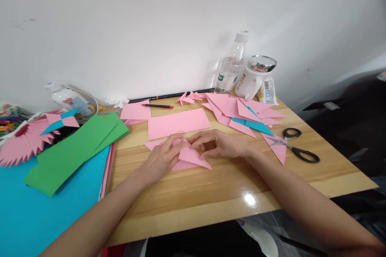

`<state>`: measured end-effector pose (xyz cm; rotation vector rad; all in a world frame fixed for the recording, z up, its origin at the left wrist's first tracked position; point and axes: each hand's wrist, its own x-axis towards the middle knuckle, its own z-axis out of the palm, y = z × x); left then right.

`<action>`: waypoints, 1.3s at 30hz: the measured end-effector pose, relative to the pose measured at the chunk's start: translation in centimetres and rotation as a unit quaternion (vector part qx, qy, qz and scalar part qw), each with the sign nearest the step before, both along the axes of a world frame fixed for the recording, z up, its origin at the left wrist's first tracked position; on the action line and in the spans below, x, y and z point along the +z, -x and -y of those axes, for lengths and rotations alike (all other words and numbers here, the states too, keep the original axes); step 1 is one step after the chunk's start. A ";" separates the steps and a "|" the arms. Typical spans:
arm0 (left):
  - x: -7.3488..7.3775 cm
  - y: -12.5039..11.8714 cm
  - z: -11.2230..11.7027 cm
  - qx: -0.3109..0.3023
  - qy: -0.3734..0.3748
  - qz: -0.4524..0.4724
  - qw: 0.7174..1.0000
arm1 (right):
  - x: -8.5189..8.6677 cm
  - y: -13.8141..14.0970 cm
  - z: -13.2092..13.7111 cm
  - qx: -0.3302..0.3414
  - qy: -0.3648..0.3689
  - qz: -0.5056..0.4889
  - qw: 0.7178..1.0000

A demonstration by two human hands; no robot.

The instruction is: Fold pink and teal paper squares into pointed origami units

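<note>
Nearest, a half-folded pink paper [193, 156] lies on the table [181, 204]; the left hand [164, 154] grips it with fingers close together, and the right hand [221, 144] pinches its fold at 1 o'clock. Its raised flap suggests creasing is unfinished. At 3 o'clock, scissors [284, 141] lie apart from both hands. At 12, a pink strip [177, 123] is flat, seemingly unfolded. Farther, towards 2, pointed pink pieces [224, 106] look already folded, their number unclear.

Clear plastic bottle [229, 68] beside a white, silver-lidded mug [251, 79]
</note>
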<state>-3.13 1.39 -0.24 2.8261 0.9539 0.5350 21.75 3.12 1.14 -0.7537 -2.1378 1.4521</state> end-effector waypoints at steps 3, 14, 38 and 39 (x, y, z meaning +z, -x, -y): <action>0.2 0.0 0.0 -0.010 -0.004 -0.029 1.000 | 0.2 0.0 0.0 0.010 -0.008 -0.015 1.000; -0.1 0.1 -0.1 -0.023 0.024 0.008 0.999 | 1.2 -0.2 0.2 0.011 -0.013 0.013 1.000; 0.2 -0.6 -0.1 -0.006 0.020 0.012 1.000 | 0.4 -0.2 0.4 0.024 0.016 0.033 0.999; 0.2 -0.7 -0.1 0.005 0.026 0.010 1.000 | 0.1 -0.2 0.3 0.017 0.013 0.025 0.999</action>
